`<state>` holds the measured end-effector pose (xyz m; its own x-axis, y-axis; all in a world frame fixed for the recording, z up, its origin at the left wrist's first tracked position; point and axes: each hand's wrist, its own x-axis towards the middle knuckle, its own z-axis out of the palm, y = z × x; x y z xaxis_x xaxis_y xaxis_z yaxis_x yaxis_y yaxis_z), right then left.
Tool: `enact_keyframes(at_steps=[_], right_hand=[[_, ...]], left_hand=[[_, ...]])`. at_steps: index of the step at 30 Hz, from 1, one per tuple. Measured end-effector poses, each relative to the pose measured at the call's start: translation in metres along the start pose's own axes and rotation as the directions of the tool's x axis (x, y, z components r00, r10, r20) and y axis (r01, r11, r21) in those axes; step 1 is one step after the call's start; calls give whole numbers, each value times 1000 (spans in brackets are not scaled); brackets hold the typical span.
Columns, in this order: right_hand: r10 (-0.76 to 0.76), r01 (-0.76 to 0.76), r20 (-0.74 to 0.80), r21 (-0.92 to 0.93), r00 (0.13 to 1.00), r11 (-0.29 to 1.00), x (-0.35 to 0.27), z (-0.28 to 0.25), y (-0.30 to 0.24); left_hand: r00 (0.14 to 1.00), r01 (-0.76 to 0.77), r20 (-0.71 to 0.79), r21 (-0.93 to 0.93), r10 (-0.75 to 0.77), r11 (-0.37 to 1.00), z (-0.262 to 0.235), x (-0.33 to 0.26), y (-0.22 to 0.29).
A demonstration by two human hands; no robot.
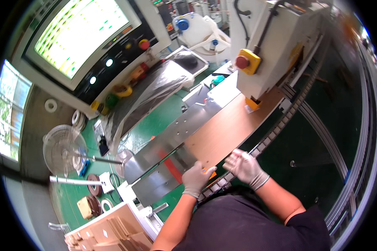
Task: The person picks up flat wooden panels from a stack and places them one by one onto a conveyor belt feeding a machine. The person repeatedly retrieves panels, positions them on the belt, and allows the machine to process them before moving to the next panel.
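A wood-grain panel (226, 134) lies on the metal bed (184, 127) of a machine, its far end running under the machine's head. My left hand (195, 180), in a pale glove, is at the panel's near end with its thumb spread away from the fingers; I see nothing held. An orange piece (211, 172) shows beside that thumb. To the right, my gloved right hand (245, 168) hovers by the panel's near right edge, fingers stretched out and holding nothing. Whether either hand touches the panel I cannot tell. A red strip (171, 166) lies on the bed left of my left hand.
A chain conveyor (276, 130) curves along the panel's right side. The white machine head (272, 54) carries a yellow box with a red button (243, 62). At the left stand a control screen (81, 35), a fan (65, 150) and stacked brown boards (113, 232).
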<state>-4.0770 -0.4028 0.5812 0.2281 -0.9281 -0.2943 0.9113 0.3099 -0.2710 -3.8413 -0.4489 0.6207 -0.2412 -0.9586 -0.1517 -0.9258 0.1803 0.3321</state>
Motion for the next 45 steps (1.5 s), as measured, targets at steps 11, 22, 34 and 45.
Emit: enact_keyframes(at_steps=[11, 22, 34, 45], right_hand=[[270, -271, -160, 18, 950, 963, 27, 45, -98], [207, 612, 577, -729, 790, -306, -5, 57, 182], [563, 559, 204, -591, 801, -581, 23, 94, 234], [509, 493, 130, -530, 851, -690, 30, 97, 272]], left_hand=[[960, 24, -226, -527, -167, 850, 38, -127, -135], [-168, -89, 4, -996, -986, 12, 70, -383, -327], [-599, -197, -165, -918, -783, 345, 33, -542, -419], [-202, -473, 205, -877, -958, -88, 17, -570, -404]])
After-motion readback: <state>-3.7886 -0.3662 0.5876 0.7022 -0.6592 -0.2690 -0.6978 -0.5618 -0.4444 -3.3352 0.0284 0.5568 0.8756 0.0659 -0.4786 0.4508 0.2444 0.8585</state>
